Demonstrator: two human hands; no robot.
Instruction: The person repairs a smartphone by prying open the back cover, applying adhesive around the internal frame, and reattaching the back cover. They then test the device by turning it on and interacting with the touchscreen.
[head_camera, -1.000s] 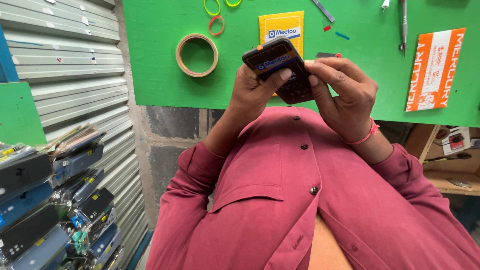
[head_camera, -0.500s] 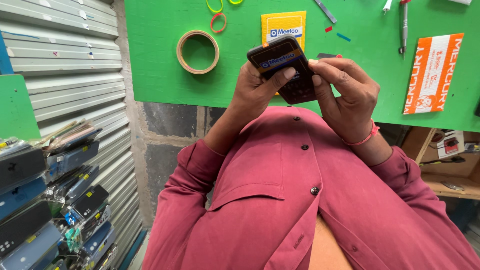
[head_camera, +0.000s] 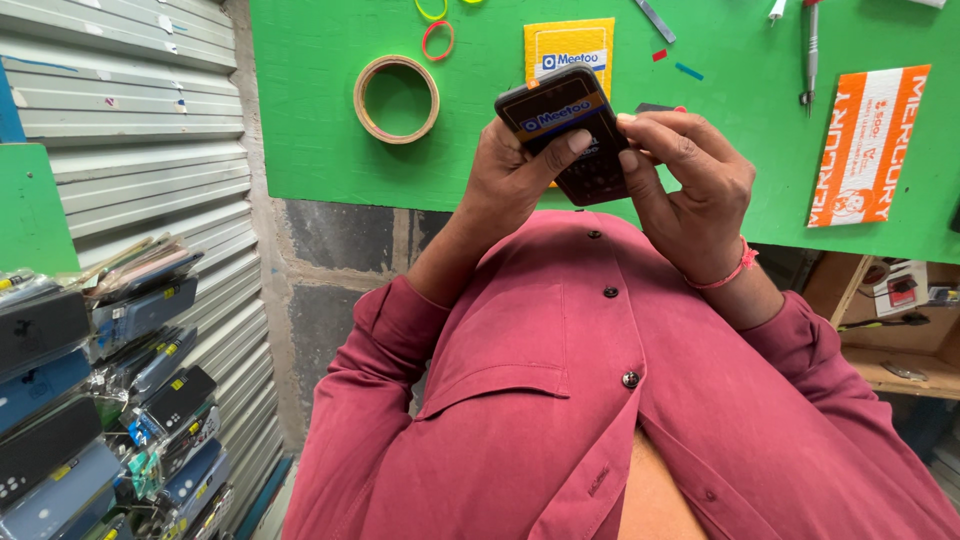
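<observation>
Holding black keypad phone (head_camera: 565, 130) | between left hand (head_camera: 515, 175), right hand (head_camera: 690, 175)

**Colours at my bench**

The phone (head_camera: 565, 135) in my hands is black with a thin orange edge and a blue band across it. My shirt (head_camera: 560, 400) is plain dark pink with small dark buttons, and the band on my right wrist (head_camera: 735, 272) is coral pink. The board (head_camera: 320, 110) under everything is bright green. On it lie a tan ring of tape (head_camera: 397, 98), a red rubber band (head_camera: 438, 40), a yellow-green one (head_camera: 432, 10), a yellow packet (head_camera: 568, 48) with a white and blue patch, and an orange and white packet (head_camera: 866, 145). The shutter (head_camera: 120, 130) is pale grey.
</observation>
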